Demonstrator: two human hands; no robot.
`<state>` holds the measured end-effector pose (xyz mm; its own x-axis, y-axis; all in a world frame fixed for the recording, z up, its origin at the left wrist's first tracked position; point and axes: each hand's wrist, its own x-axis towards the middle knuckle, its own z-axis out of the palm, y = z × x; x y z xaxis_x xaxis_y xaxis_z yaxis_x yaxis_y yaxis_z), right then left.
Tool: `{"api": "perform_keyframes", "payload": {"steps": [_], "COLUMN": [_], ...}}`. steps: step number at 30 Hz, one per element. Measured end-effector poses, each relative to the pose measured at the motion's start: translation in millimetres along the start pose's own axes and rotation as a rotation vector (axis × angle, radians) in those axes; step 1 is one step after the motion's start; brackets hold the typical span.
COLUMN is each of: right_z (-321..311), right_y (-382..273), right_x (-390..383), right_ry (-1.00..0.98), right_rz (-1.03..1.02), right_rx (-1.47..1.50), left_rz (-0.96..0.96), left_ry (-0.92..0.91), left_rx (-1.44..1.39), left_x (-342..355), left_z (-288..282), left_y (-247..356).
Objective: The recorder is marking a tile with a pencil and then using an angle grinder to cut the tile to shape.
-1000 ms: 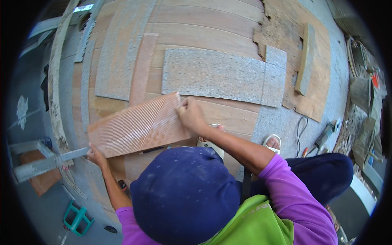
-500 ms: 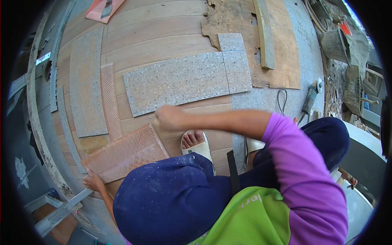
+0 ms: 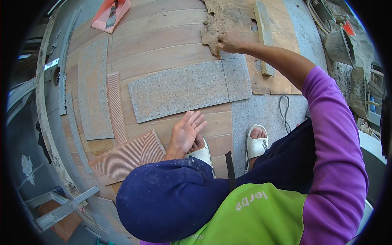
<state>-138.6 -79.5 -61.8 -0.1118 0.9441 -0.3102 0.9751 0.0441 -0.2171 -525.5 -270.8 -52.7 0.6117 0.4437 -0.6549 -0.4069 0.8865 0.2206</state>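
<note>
I have the left hand [image 3: 186, 132] spread, palm up and empty, just right of the ribbed terracotta-coloured rectangular tile [image 3: 127, 157] at near left. The right hand [image 3: 231, 42] curls over the ragged brown plywood sheet [image 3: 281, 49]; whether it pinches anything, I can't tell. That tile and the grey speckled rectangular tile [image 3: 175, 92] look set down loose; what remains I can't judge.

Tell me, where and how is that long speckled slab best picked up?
Probably hook the slab under its near long edge, coming from the person's side: it lies flat, that edge borders planks, and the open left hand is close.
</note>
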Motion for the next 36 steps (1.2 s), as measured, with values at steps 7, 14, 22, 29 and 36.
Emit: {"api": "perform_keyframes", "payload": {"steps": [7,14,22,29,36], "right_z": [-8,-49,-52,-47,3], "right_y": [12,-13,29,84,200], "right_x": [-2,-67,-170,-202,-210], "right_ry": [0.009,-0.048,0.144,0.558,0.899], "right_rz": [0.063,0.032,0.252,0.586,0.823], "right_rx": [0.089,0.366,0.763,1.265,1.379], "left_rz": [0.046,0.126,0.262,0.139,0.216], "left_ry": [0.099,0.179,0.008,-0.153,-0.213], "left_rx": [-0.281,-0.168,0.250,0.834,0.900], "left_x": [19,9,28,129,300], "left_z": [16,-24,79,255,352], "left_y": [-12,-4,94,178,113]}}
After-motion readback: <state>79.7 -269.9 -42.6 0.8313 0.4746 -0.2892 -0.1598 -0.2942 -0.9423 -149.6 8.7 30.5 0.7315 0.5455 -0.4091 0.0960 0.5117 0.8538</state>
